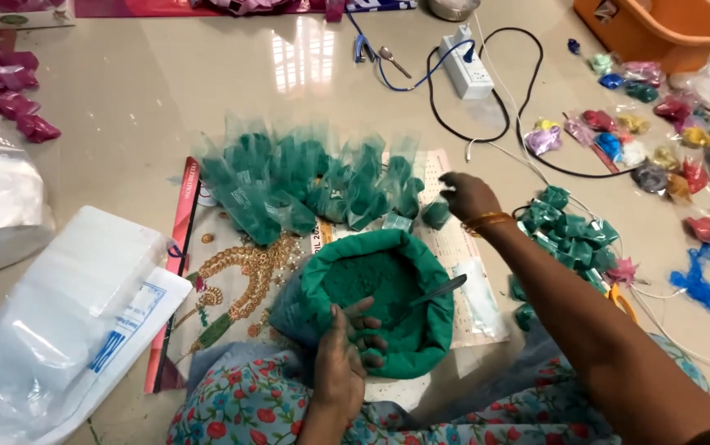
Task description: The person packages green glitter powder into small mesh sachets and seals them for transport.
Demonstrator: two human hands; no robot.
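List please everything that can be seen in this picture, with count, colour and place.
Bag of powder: one, green, open, centre, on a newspaper.
Spoon: one, metal, resting in the bag of powder.
Filled small bags: a row, too many to count, clear with green powder, standing behind the big bag.
Sealed packets: a heap, green, at right of the right hand.
Mixed packets: many, several colours, far right.
Pink packets: several, far left.
Power strip: one, white, with black and blue cables, top centre.
Tub: one, orange, top right.
Plastic bags: a stack, clear, lower left.
Left hand: on the near rim of the big bag.
Right hand: stretched out, at the end of the row of small bags.
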